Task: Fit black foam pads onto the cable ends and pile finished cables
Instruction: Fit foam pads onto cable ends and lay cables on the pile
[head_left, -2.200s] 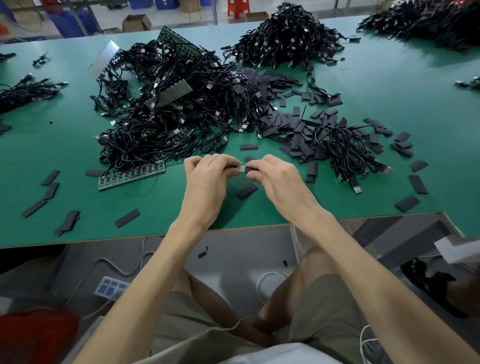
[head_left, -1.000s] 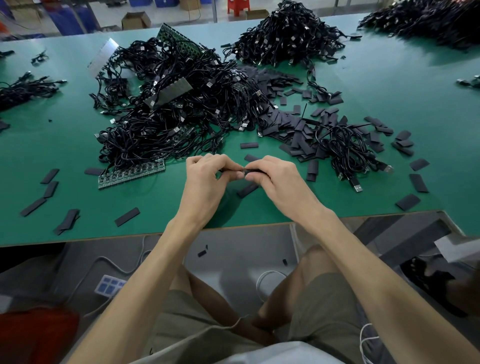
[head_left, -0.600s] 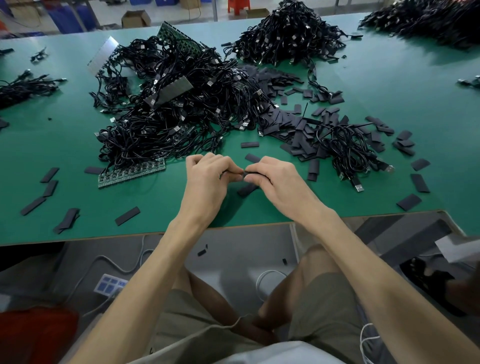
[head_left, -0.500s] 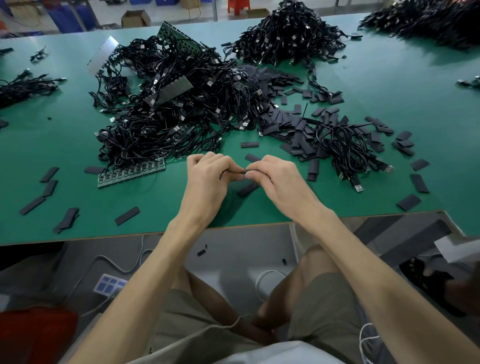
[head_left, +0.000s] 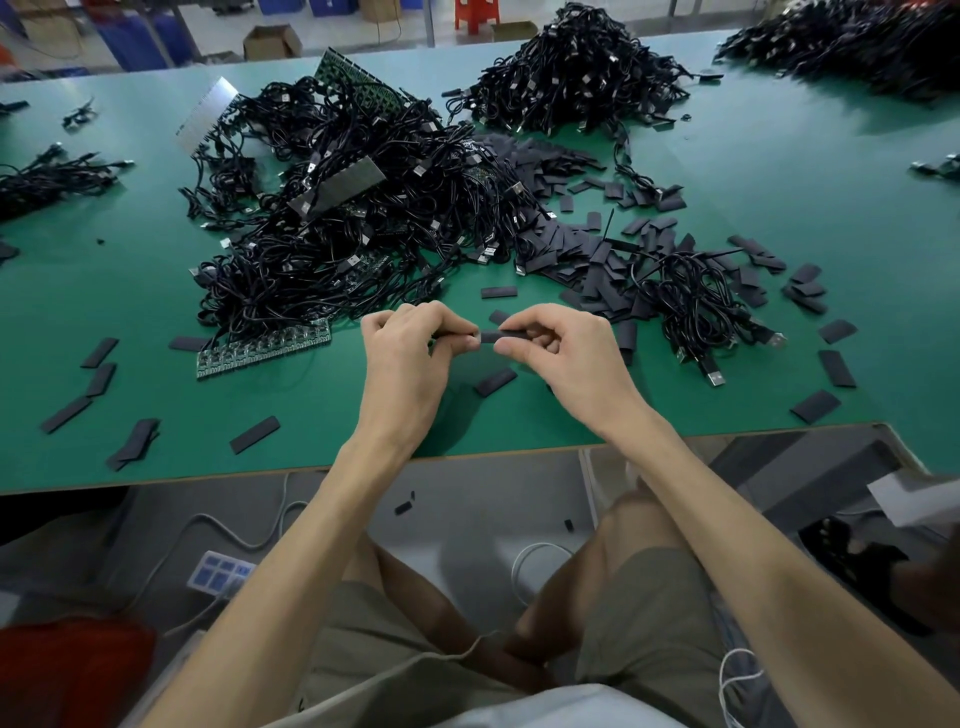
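Above the front of the green table (head_left: 779, 171), my left hand (head_left: 410, 364) and my right hand (head_left: 561, 358) meet fingertip to fingertip. Between them sits a black foam pad (head_left: 491, 336), pinched by my right thumb and fingers. My left hand pinches the cable end that goes into the pad; the plug is hidden inside my fingers. A big tangle of black cables (head_left: 353, 234) lies behind my left hand. Loose foam pads (head_left: 587, 260) are heaped behind my right hand, beside a small cable bundle (head_left: 691, 301).
Another cable pile (head_left: 576, 73) stands at the back centre, more cables (head_left: 852, 47) at the far right. Green circuit strips (head_left: 260, 351) lie by the tangle. Stray pads (head_left: 254, 434) dot the front left and right. The table edge runs just below my wrists.
The silver plug seen between my hands earlier has gone into the pad. My hands have drawn slightly apart, and the pad now shows between the fingertips.
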